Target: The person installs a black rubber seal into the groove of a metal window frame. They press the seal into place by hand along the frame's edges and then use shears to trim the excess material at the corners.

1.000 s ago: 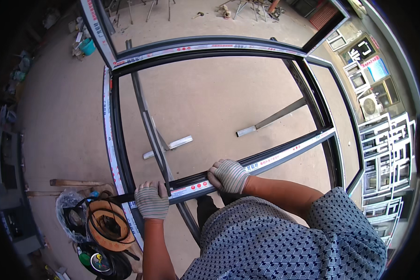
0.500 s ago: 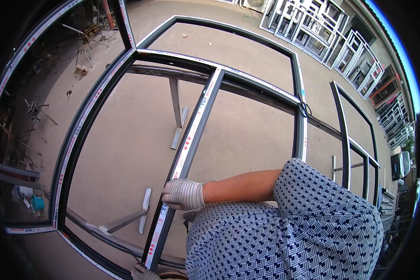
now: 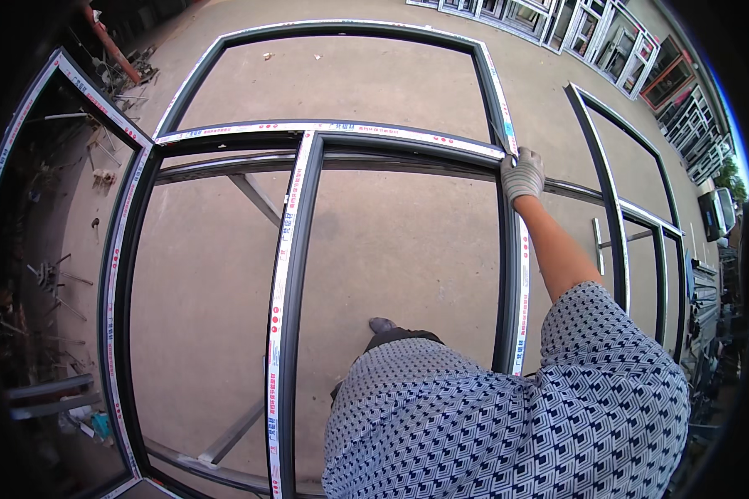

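Note:
My right hand (image 3: 522, 173), in a striped knit glove, reaches out to the right upright of a large dark window frame (image 3: 287, 274). Its fingers are closed at the joint of that upright and the crossbar, around what looks like a pair of scissors (image 3: 512, 148); a thin pointed part shows beyond the fingers, and the handles are hidden by the glove. White protective film with coloured print covers the frame's faces. A hinged sash (image 3: 133, 125) stands swung out at the frame's left side. My left hand is out of the picture.
Metal supports (image 3: 233, 437) hold the frame above the concrete floor (image 3: 408, 249). A second dark frame (image 3: 611, 208) stands at the right. More white frames (image 3: 615, 50) lean along the far wall. Stands and loose parts (image 3: 54, 279) lie at the left, past the sash.
My right hand has left the middle bar and moved forward and right to the scissors at the joint. My left hand has gone out of view at the bottom. The view has shifted.

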`<state>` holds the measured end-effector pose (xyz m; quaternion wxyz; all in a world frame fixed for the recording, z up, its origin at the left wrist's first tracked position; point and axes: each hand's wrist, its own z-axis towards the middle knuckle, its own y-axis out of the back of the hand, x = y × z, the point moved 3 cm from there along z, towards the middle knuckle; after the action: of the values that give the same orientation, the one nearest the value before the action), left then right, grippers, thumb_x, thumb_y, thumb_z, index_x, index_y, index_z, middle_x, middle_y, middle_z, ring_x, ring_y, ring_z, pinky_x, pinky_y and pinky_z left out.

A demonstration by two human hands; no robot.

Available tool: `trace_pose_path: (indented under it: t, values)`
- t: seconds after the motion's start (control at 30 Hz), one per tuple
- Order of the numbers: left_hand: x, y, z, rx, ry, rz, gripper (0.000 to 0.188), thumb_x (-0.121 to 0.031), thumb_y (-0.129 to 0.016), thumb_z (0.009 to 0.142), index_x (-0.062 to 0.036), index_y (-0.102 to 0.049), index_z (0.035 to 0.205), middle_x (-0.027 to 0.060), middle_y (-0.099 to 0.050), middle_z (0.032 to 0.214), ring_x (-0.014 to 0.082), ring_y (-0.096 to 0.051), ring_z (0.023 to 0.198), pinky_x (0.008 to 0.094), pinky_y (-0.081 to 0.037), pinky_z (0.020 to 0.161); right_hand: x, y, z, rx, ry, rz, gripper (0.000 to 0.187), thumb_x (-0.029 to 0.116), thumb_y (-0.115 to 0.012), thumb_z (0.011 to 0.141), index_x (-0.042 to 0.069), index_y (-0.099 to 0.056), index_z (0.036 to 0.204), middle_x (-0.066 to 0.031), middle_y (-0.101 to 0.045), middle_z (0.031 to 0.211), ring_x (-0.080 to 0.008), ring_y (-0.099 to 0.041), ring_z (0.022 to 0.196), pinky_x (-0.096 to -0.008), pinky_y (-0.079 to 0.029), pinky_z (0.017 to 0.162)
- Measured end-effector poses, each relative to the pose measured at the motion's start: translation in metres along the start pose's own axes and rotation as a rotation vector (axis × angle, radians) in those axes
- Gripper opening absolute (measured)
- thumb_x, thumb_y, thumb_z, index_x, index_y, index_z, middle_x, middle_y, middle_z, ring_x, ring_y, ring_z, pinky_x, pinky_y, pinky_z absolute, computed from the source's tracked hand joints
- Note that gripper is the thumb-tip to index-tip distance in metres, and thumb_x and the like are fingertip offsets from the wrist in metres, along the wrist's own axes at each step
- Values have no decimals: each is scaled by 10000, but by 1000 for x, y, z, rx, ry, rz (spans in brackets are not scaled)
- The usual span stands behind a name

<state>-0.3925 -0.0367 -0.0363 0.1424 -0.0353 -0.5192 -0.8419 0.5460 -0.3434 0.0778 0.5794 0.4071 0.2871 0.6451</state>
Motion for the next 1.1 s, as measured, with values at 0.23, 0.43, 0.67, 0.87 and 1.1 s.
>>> trace_pose_path:
  t: [0.23, 0.43, 0.67, 0.87, 1.1]
  values:
    - [75, -34, -44, 291, 485, -38, 484, -282, -454, 1085, 42, -580, 1422, 219, -520, 1476, 344, -496, 1363, 381, -407, 1162, -68, -80, 37, 640, -89, 0, 623, 522, -677, 882, 46, -685, 1284, -294, -729, 1186, -468, -698, 1133, -525, -545, 975]
    - [-12, 41, -74, 155, 817, -406, 400, -220, -660, 971, 46, -679, 1269, 267, -672, 1230, 424, -641, 1139, 456, -505, 1041, -163, -189, 115, 877, -72, 456, 438, 435, -725, 934, 5, -661, 987, -110, -666, 719, -194, -632, 529, -367, -472, 453]
    - [-8, 59, -121, 289, 919, -560, 373, -158, -661, 980, 95, -672, 1252, 237, -721, 1151, 338, -698, 1077, 396, -533, 974, -169, -192, 185, 957, 154, -68, 910, 733, -574, 952, -140, -640, 1200, -175, -709, 870, -281, -659, 743, -452, -538, 623]
    - [44, 90, -129, 90, 935, -573, 296, -141, -642, 1002, 73, -700, 1199, 197, -727, 1112, 278, -710, 1016, 379, -551, 929, -81, -135, 136, 889, 322, -246, 831, 623, -556, 1003, -110, -577, 1393, -224, -743, 1100, -291, -689, 947, -441, -555, 831]
    - [114, 99, -104, -89, 980, -730, 306, -132, -630, 1014, 60, -691, 1245, 169, -710, 1163, 242, -707, 1010, 356, -551, 927, 86, -64, 17, 786, 478, 220, 444, 356, -603, 1025, 34, -616, 1330, -105, -696, 918, -234, -662, 792, -348, -512, 696]
